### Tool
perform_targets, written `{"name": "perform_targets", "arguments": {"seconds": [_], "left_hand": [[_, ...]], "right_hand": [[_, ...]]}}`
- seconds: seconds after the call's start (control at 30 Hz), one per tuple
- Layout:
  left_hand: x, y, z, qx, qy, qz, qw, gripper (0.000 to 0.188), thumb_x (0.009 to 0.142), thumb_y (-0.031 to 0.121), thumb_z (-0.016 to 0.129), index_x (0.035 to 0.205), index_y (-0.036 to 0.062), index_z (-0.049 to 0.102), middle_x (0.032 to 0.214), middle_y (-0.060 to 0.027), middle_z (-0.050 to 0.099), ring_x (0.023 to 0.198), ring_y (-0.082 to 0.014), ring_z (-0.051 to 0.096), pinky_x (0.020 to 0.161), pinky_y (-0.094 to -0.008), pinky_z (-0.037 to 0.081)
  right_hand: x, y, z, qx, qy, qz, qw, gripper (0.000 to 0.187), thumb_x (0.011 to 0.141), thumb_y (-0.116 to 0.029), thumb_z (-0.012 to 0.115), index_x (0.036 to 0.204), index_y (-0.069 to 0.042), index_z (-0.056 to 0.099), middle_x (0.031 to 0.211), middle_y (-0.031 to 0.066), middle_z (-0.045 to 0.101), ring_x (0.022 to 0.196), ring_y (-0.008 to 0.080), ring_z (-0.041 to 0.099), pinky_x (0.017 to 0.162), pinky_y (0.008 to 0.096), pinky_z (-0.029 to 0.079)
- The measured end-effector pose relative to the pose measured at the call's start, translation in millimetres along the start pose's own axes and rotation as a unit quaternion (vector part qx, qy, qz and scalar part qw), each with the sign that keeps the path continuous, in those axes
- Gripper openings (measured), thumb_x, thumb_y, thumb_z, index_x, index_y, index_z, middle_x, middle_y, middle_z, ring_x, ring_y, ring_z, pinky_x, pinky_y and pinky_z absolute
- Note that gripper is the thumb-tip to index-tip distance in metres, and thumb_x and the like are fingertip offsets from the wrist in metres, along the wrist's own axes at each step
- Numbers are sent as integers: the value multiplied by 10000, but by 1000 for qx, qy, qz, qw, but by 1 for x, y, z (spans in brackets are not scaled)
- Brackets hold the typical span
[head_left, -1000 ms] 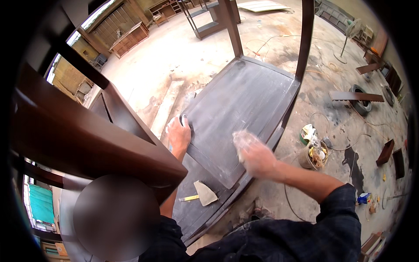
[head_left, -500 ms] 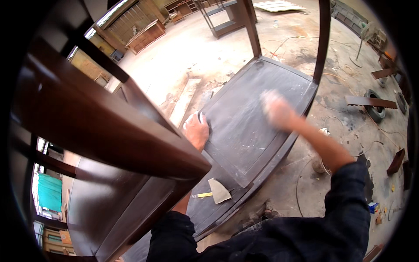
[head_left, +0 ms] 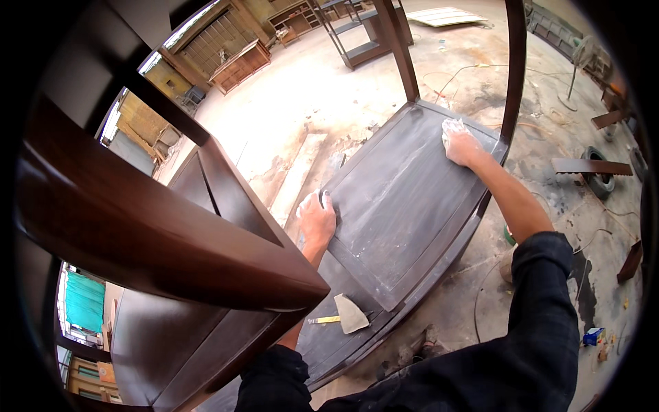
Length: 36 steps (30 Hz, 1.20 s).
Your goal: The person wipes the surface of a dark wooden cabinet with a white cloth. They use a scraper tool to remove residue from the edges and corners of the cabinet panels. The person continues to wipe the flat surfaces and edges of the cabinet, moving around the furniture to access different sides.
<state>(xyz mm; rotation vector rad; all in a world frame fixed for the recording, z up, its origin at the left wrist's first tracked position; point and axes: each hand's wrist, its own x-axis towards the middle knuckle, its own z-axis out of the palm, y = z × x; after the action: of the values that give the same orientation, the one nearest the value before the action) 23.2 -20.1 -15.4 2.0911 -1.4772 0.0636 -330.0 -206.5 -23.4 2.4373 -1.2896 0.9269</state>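
Observation:
My right hand (head_left: 461, 143), its fingers white with dust, is closed and pressed on the far right part of a dark wooden panel (head_left: 405, 185). Whatever lies under its fingers is hidden. At the panel's left edge my left hand (head_left: 317, 221) is curled, with a small dark rounded thing (head_left: 325, 199) showing between thumb and fingers; its kind is unclear. Pale streaks of dust cover the panel. On the lower wooden surface near me lie a beige, sandpaper-like piece (head_left: 351, 314) and a yellow strip (head_left: 324, 320) beside it.
A glossy brown curved wooden member (head_left: 171, 233) crosses the left, close to my left forearm. Dark upright posts (head_left: 399, 55) rise from the panel's far corners. On the concrete floor to the right are a tyre (head_left: 599, 175), a toothed board (head_left: 592, 167) and cables.
My right hand has moved farther away and to the right across the panel, from a blurred sweep to a sharper view. The left hand stays at the panel's left edge; the whole view has shifted slightly.

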Motion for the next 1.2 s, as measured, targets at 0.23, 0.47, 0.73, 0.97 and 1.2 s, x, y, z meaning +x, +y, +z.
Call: {"name": "perform_targets", "arguments": {"seconds": [0.23, 0.47, 0.73, 0.97, 1.2], "left_hand": [[-9, -30, -18, 30, 40, 11, 999, 406, 1014, 382, 512, 1127, 7, 621, 1135, -274, 658, 1091, -467, 572, 956, -548, 432], [6, 5, 0, 8, -2, -13, 1000, 474, 1021, 391, 511, 1287, 9, 605, 1274, -208, 633, 1227, -394, 538, 1091, -518, 350], [-6, -24, -9, 30, 50, 17, 998, 449, 1034, 411, 473, 1106, -8, 616, 1132, -273, 660, 1084, -483, 567, 957, -550, 427], [3, -4, -6, 22, -40, -33, 998, 514, 1032, 433, 465, 1336, 33, 573, 1304, -223, 619, 1250, -425, 515, 1105, -549, 327], [-4, -31, -5, 27, 53, 26, 998, 441, 1023, 408, 495, 1162, 8, 616, 1144, -278, 659, 1106, -479, 566, 969, -541, 423]], "right_hand": [[-92, -263, -65, 178, -42, -272, 945, 213, 766, -205, 605, 863, -37, 692, 1108, 200, 670, 1088, 327, 623, 1015, 463, 460], [5, 24, -13, 5, -104, 45, 994, 233, 796, -153, 565, 911, 1, 698, 1059, 221, 659, 1051, 365, 615, 902, 450, 497], [-102, -265, -60, 216, 10, -242, 946, 117, 753, -138, 630, 798, -47, 689, 1026, 184, 666, 1004, 316, 628, 932, 435, 492], [-16, 10, -40, 46, -3, 67, 997, 196, 847, -107, 482, 948, 31, 577, 874, 220, 561, 875, 385, 563, 795, 467, 484], [-110, -243, -92, 223, -4, -265, 938, 156, 770, -195, 592, 804, -56, 653, 895, 147, 599, 912, 311, 592, 846, 446, 486]]}}
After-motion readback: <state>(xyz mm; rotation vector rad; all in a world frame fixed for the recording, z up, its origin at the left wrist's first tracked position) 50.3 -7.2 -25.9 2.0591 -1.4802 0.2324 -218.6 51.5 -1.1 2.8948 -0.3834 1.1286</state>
